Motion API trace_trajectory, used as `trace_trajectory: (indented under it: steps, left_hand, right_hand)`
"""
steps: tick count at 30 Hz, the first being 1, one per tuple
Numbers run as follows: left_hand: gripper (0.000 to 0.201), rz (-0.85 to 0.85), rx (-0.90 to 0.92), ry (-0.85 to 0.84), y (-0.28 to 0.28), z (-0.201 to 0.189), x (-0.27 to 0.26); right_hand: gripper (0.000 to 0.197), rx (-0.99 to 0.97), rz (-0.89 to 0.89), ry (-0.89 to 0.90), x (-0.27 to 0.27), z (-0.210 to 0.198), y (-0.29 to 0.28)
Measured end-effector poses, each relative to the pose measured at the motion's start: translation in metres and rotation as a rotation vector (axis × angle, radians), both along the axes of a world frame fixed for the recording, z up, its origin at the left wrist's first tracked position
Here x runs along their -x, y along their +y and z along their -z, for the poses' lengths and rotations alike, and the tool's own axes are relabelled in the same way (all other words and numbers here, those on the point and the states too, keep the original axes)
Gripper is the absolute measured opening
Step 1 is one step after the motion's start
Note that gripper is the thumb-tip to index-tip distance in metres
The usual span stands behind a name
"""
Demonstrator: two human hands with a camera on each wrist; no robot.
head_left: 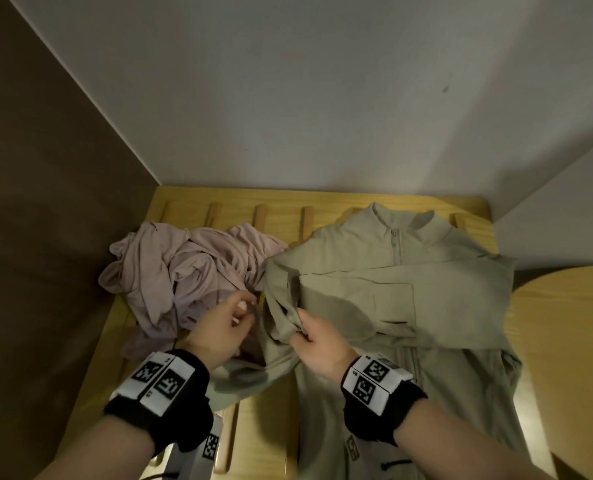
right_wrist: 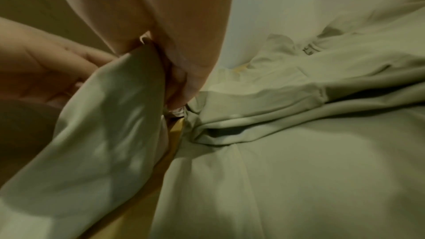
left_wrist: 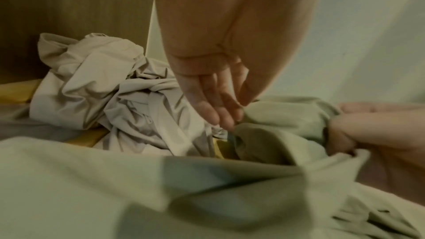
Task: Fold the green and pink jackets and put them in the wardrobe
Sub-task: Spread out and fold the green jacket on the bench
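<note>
The green jacket (head_left: 409,306) lies spread, collar away from me, on the right part of a wooden slatted frame (head_left: 253,197). One sleeve is folded across its chest. The pink jacket (head_left: 184,271) sits crumpled in a heap to its left. My right hand (head_left: 300,327) pinches a bunched fold at the green jacket's left side (right_wrist: 299,170). My left hand (head_left: 246,311) is just left of it, thumb and fingers (left_wrist: 218,115) closing on the edge of the hanging green sleeve (left_wrist: 264,115). The pink jacket (left_wrist: 103,88) lies behind that hand.
A white wall (head_left: 288,98) closes the far side and a brown panel (head_left: 28,202) the left. A rounded wooden surface (head_left: 565,341) lies to the right. A white box with a printed marker (head_left: 201,452) sits by my left forearm.
</note>
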State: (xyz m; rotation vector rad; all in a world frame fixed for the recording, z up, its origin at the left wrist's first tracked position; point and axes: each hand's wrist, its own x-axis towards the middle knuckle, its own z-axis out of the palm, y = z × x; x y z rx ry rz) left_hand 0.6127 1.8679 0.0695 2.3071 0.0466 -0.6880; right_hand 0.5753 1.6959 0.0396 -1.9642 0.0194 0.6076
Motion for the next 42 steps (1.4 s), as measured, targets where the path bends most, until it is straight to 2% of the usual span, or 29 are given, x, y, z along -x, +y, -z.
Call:
trace_trajectory:
  steps: [2, 5, 8, 11, 13, 14, 17, 19, 21, 23, 24, 26, 27, 29, 31, 33, 35, 37, 40, 42]
  left_hand:
    - [0.02, -0.072, -0.055, 0.063, -0.006, 0.007, -0.003]
    - [0.034, 0.007, -0.039, 0.179, -0.021, 0.016, -0.005]
    - [0.025, 0.082, 0.006, 0.261, -0.036, 0.018, -0.001]
    - [0.015, 0.158, -0.094, 0.155, -0.046, 0.023, -0.001]
    - [0.007, 0.109, -0.125, 0.105, -0.049, 0.023, -0.001]
    - [0.013, 0.075, -0.131, 0.101, -0.05, 0.024, -0.001]
    - [0.022, 0.022, -0.053, 0.191, -0.055, 0.027, 0.003]
    - [0.021, 0.103, -0.028, 0.269, -0.06, 0.027, 0.006]
    - [0.023, 0.217, -0.104, 0.292, -0.063, 0.028, 0.006]
    - [0.032, 0.245, -0.198, 0.205, -0.063, 0.029, -0.003]
    - [0.034, 0.205, -0.206, 0.131, -0.063, 0.027, -0.008]
    - [0.026, 0.087, -0.132, -0.04, -0.061, 0.026, -0.021]
    - [0.034, 0.086, -0.098, -0.088, -0.06, 0.026, -0.028]
    - [0.056, 0.246, -0.102, -0.053, -0.062, 0.026, -0.036]
    - [0.044, 0.446, -0.258, -0.009, -0.069, 0.028, -0.043]
    - [0.026, 0.552, -0.424, -0.054, -0.077, 0.028, -0.048]
    - [0.025, 0.524, -0.467, -0.109, -0.079, 0.024, -0.055]
    - [0.03, 0.444, -0.418, -0.147, -0.076, 0.02, -0.063]
    - [0.034, 0.356, -0.371, -0.231, -0.074, 0.017, -0.072]
    - [0.035, 0.326, -0.326, -0.344, -0.076, 0.016, -0.075]
  right_hand:
    - [0.04, -0.077, 0.02, 0.049, 0.004, 0.0, -0.005]
    - [0.044, -0.175, 0.023, 0.095, 0.009, 0.003, -0.015]
    - [0.039, -0.18, -0.009, 0.125, 0.011, 0.005, -0.025]
    - [0.033, -0.143, 0.137, 0.114, 0.009, 0.008, -0.039]
    - [0.023, -0.036, 0.277, 0.072, 0.006, 0.013, -0.052]
    - [0.019, 0.015, 0.328, 0.059, 0.004, 0.016, -0.057]
    - [0.021, 0.109, 0.401, 0.063, 0.003, 0.023, -0.063]
    - [0.026, 0.091, 0.445, 0.128, 0.006, 0.025, -0.064]
    - [0.023, 0.042, 0.457, 0.18, 0.009, 0.024, -0.064]
    - [0.022, 0.036, 0.353, 0.179, 0.012, 0.024, -0.066]
    - [0.026, 0.017, 0.313, 0.177, 0.013, 0.023, -0.067]
    - [0.024, -0.036, 0.24, 0.16, 0.016, 0.021, -0.069]
    - [0.018, -0.07, 0.216, 0.151, 0.017, 0.022, -0.071]
    - [0.012, -0.129, 0.17, 0.158, 0.019, 0.022, -0.076]
    - [0.027, -0.121, 0.113, 0.157, 0.018, 0.018, -0.082]
    - [0.036, -0.084, 0.07, 0.14, 0.016, 0.014, -0.09]
    - [0.037, -0.023, 0.041, 0.138, 0.015, 0.01, -0.1]
    - [0.037, 0.066, -0.012, 0.195, 0.014, 0.008, -0.114]
    - [0.022, 0.191, -0.055, 0.255, 0.014, 0.006, -0.135]
    - [0.01, 0.227, 0.045, 0.287, 0.014, 0.003, -0.149]
